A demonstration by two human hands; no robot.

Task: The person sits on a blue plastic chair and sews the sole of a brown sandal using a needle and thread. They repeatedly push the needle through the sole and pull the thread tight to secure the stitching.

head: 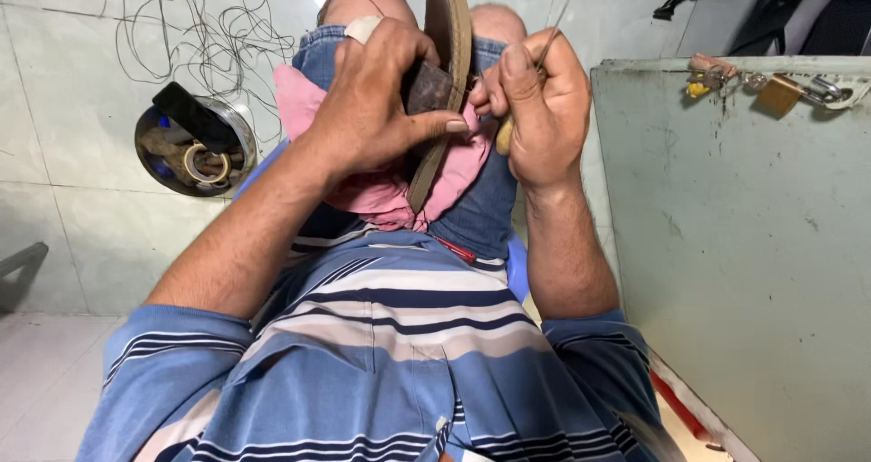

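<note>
Shirt: a blue striped shirt [381, 353] fills the near edge of the view, below the sandal.
Forearms: both bare forearms run up from the shirt and meet at the sandal.
Cloth: a pink cloth [376, 190] lies over the lap, under the sandal, on blue jeans [481, 199].
Sandal: a tan-soled sandal [446, 54] stands on edge on the lap, sole to the right, with a dark brown strap part [425, 88] on its left face.
Left hand: the left hand [372, 99] is closed around the sandal's left side, thumb lying across the sole edge, holding it steady.
Right hand: the right hand [535, 108] is fisted just right of the sandal around a pale wooden handle [504, 138]; a thin metal awl [552, 34] rises out of the fist.
Step in hand: by the look of it, hand-stitching or piercing near the strap, at the sandal's right edge; the exact contact point is hidden by the fingers.
Next move calls for: a firm hold by the left hand and a short, aimed push of the tool, keeping the point off the thumb.
Bowl: left of the sandal, a metal bowl [238, 122] of odds and ends sits on the tiled floor.
Wire: loose thin wire [200, 35] sprawls beyond the bowl.
Box: right of the sandal, a pale green metal box [744, 244] with a brass padlock [782, 92] at its top edge.
</note>
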